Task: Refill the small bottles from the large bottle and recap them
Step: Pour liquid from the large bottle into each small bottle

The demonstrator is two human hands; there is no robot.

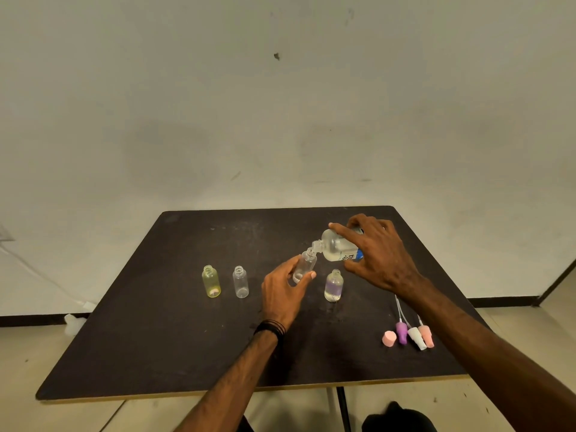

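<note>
My right hand [378,255] grips the large clear bottle [335,246], tipped to the left so that its open neck meets the mouth of a small clear bottle [307,263]. My left hand [285,289] holds that small bottle, tilted, just above the black table [174,338]. Three other small bottles stand uncapped on the table: a yellow one [211,281] at the left, a clear one [240,282] beside it, and a purple-tinted one [333,285] with liquid in it, to the right of my left hand.
Several spray caps with thin tubes lie in a row near the table's right front: pink [389,338], purple [401,332], white [417,337] and pink [426,335]. A pale wall stands behind the table. The floor shows at both sides.
</note>
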